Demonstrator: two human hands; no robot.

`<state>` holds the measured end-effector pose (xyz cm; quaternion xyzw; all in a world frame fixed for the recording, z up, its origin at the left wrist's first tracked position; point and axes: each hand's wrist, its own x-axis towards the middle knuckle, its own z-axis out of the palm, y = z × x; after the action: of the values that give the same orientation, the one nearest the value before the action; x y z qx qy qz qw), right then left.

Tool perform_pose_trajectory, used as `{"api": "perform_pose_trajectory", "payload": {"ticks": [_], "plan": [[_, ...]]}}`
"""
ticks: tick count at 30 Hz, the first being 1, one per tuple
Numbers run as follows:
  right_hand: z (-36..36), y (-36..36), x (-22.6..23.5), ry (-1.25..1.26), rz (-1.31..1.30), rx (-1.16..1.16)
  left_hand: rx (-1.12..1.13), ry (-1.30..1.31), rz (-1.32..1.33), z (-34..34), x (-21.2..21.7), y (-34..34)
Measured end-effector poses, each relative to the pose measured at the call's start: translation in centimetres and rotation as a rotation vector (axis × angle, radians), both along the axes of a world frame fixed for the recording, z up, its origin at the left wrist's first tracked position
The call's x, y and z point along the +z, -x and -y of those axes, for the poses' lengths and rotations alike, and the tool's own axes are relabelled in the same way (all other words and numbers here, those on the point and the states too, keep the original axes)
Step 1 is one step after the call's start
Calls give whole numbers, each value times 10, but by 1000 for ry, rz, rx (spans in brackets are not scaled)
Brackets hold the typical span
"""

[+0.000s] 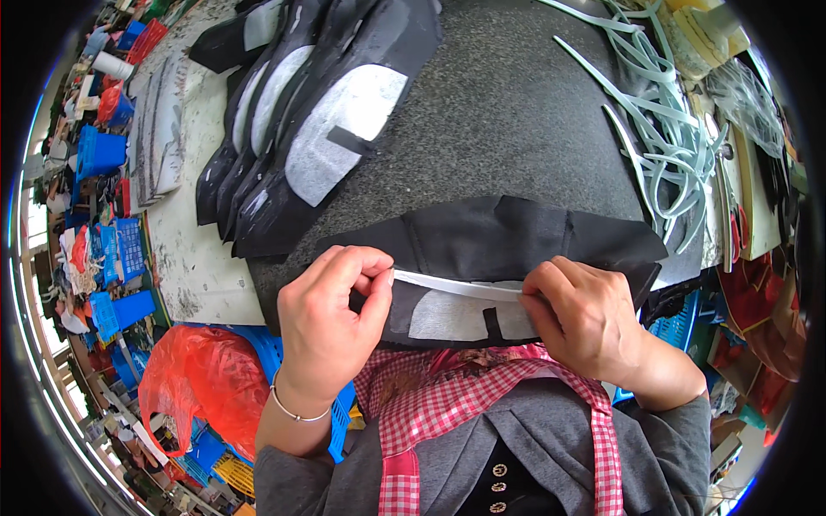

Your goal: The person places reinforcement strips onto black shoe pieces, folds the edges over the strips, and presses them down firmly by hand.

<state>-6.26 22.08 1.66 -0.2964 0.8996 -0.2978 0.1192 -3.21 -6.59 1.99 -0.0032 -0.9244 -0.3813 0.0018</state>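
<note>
In front of me lies a black fabric piece (490,232), with a whitish patch (446,316) on its near part and a small black tab across that patch. A narrow white strip (456,285) runs along the piece between my hands. My left hand (331,297) is closed, thumb and fingertips pinching the strip's left end at the fabric. My right hand (589,314) is also closed, its fingers gripping the strip farther right, over the fabric. The right-hand fingers hide part of the strip and the patch.
Several black pieces with whitish patches (353,107) overlap at the far left of the dark work surface (508,112). Loose pale strips (662,138) lie tangled at the far right, beside red-handled scissors (738,228). A red plastic bag (206,387) hangs at the near left.
</note>
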Motion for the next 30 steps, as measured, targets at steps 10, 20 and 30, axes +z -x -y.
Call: {"api": "perform_pose_trajectory", "payload": {"ticks": [10, 20, 30], "plan": [[0, 2, -15, 21, 49, -37, -556, 438, -268, -1, -6, 15], [-2, 0, -22, -13, -26, -65, -723, 249, -217, -64, 2, -1], [-51, -13, 4, -48, -134, -235, -683, 340, -192, -77, -21, -16]]}}
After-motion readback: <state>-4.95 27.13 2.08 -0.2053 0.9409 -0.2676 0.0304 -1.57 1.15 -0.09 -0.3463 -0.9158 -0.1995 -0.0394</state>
